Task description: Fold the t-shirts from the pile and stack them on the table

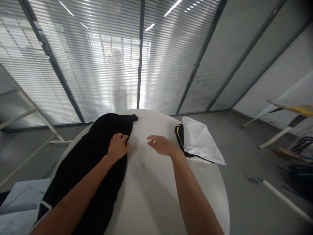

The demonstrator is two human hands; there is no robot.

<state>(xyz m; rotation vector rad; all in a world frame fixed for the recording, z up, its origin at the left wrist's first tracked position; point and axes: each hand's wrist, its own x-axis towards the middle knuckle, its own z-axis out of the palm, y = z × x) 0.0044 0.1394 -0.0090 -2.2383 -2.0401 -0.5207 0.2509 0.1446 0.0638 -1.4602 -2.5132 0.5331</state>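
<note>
Wall of dark-framed glass w/ slatted blinds (166,75), smooth grey floor (239,186)

White round-edged table (144,192) nr it. Long black cloth (80,156) along tbl's L side; folded white-topped fabric stack (200,138) nr R edge. L hand (117,146) on black cloth, fingers curled, can't tell if gripping; R hand (160,144) half-open, empty, btwn both.

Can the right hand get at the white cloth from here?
Probably yes: the right hand looks empty, and the white cloth lies on top of the dark cloth, with nothing covering it.
</note>
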